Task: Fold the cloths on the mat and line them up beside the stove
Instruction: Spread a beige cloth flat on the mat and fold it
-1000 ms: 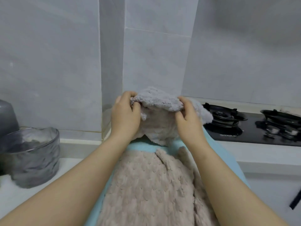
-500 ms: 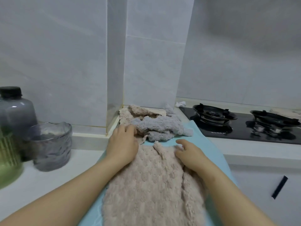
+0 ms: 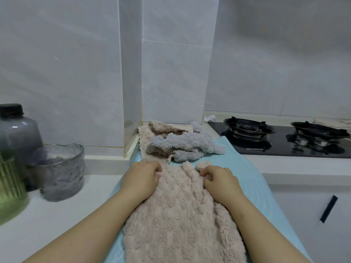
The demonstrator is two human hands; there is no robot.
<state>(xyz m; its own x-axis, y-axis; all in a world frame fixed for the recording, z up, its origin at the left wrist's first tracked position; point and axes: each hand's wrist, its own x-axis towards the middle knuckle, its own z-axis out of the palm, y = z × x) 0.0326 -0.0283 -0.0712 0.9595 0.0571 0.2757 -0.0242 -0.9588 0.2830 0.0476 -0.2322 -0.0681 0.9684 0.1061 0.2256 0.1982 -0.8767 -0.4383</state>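
Note:
A beige fluffy cloth lies spread lengthwise on the light blue mat. My left hand grips its far left corner with curled fingers. My right hand pinches its far right corner. Beyond them a crumpled grey cloth sits on another beige cloth at the mat's far end, against the wall. The black stove lies to the right.
A ribbed glass cup, a grey bottle with a black cap and a green container stand on the white counter at left. A small white wad lies behind the stove. A cabinet handle shows lower right.
Both hands let go of the grey cloth, which now lies on the pile at the far end. They came back toward me and took hold of the beige cloth's far corners.

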